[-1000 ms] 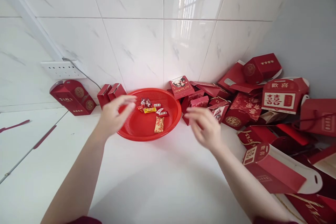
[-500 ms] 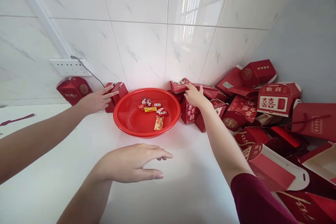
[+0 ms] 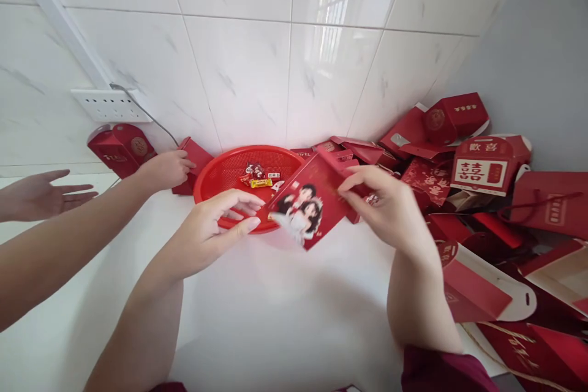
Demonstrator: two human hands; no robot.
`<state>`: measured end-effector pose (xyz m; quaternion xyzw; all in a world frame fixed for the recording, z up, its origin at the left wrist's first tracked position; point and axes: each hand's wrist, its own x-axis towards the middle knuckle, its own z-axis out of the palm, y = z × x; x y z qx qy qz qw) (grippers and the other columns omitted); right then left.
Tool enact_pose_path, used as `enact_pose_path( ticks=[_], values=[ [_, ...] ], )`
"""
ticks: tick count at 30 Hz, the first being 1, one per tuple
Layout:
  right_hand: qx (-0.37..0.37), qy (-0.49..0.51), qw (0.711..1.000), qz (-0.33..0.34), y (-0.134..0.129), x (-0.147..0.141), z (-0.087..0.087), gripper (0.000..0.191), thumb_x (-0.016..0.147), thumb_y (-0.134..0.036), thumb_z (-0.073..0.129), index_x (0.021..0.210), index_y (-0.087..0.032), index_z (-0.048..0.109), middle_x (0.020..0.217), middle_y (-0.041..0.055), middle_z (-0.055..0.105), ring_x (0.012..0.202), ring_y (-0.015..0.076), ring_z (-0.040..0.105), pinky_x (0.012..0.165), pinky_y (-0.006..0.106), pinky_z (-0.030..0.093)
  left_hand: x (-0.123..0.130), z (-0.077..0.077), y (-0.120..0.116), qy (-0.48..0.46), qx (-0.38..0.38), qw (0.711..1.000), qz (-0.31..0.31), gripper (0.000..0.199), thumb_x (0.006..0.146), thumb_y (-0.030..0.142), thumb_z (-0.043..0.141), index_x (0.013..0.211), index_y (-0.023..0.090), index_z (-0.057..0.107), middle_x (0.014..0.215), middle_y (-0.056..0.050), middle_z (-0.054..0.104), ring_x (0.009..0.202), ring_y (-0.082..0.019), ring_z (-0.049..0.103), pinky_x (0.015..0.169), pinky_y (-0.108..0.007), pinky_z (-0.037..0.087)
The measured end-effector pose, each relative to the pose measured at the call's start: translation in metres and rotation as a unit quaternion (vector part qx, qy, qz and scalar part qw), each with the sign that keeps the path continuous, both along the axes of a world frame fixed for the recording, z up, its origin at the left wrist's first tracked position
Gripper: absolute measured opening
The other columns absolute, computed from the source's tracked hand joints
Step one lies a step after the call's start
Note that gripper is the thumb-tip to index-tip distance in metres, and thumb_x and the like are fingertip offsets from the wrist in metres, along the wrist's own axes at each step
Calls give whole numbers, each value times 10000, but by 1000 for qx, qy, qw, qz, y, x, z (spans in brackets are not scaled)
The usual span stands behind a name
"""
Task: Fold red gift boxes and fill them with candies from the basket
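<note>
A red box with a printed couple (image 3: 316, 199) hangs tilted above the white table, in front of the red basket (image 3: 198, 187). My right hand (image 3: 383, 202) pinches its upper right side. Close to the box's left corner is my left hand (image 3: 211, 229), its fingers curved and thumb apart, holding nothing; whether a fingertip touches the corner I cannot tell. Behind the box, the basket holds several wrapped sweets, among them a yellow one (image 3: 261, 183). The box covers the basket's right part.
At the left, another person's hand (image 3: 168, 169) touches a red box (image 3: 196, 156), and their other hand (image 3: 41, 195) is open. Behind them stands a red box (image 3: 122, 150) below a socket strip (image 3: 110, 105). Many red boxes and bags (image 3: 491, 169) pile up at the right.
My right hand has lifted the red box from beside the wall and brought it nearer. My left hand has moved up and left. The other person's second hand has come into view.
</note>
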<state>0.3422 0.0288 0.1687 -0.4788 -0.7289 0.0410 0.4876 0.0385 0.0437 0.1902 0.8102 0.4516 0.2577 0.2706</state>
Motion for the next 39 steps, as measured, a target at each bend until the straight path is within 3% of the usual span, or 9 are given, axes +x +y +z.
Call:
enact_pose_path(
  ticks=[4,7,11,15,22,26,32,35,39],
  values=[
    [-191,-97,969,127,6,-22,-17,118,933,-131,486,968,-235,530,835,-18,653,689,130,623,638,227,455,6,-11,5,18,13,999,-29,337,888,433,640,1187,288,587,1286,-17,600,1147,-201,611,864,-280,591],
    [-231,-172,942,172,10,-33,-24,138,967,-140,435,968,-235,536,748,-33,616,596,111,558,601,212,398,7,-19,9,61,27,995,-72,357,887,387,649,1222,299,565,1327,-14,565,1232,-210,551,958,-308,550],
    [-226,-168,936,209,11,-38,-29,184,1008,-181,419,1084,-239,577,850,-4,679,672,119,604,639,217,410,6,-24,13,89,1,986,-139,311,929,323,602,1239,314,583,1274,7,613,1167,-182,591,997,-289,491],
    [-226,-188,923,248,10,-37,-31,225,969,-161,489,1139,-240,613,938,11,719,790,148,656,722,247,451,11,-26,15,137,-31,975,-170,295,1009,344,438,1054,267,720,1015,-8,690,884,-149,654,763,-243,486],
    [-281,-230,875,320,1,-34,-20,333,910,-272,637,1239,-243,604,1132,29,711,932,187,671,803,289,483,16,-25,8,164,-90,952,-242,178,911,291,579,932,253,752,874,2,697,760,-133,645,655,-221,428],
    [-272,-209,880,329,-2,-36,-19,258,895,-229,648,1150,-221,608,1090,30,703,873,169,651,748,270,479,17,-23,3,173,-94,960,-197,113,864,327,633,900,221,646,844,18,666,710,-141,601,609,-229,398],
    [-256,-158,913,274,-1,-41,-23,118,966,-170,516,1002,-194,626,785,-9,686,650,123,614,630,236,448,17,-22,-1,166,-91,966,-178,190,881,331,617,1052,254,592,952,21,670,745,-148,607,628,-231,399],
    [-247,-197,909,271,-1,-42,-24,144,963,-218,552,962,-199,695,881,23,735,732,148,664,684,256,467,20,-25,-4,169,-90,968,-165,141,916,361,577,978,238,610,843,29,673,690,-141,603,595,-232,376],
    [-206,-270,897,283,-3,-44,-29,228,971,-315,565,936,-183,748,920,69,750,802,193,687,722,293,471,26,-33,-7,193,-26,961,-196,280,974,334,481,800,201,656,754,13,686,660,-132,605,605,-255,364]
  ],
)
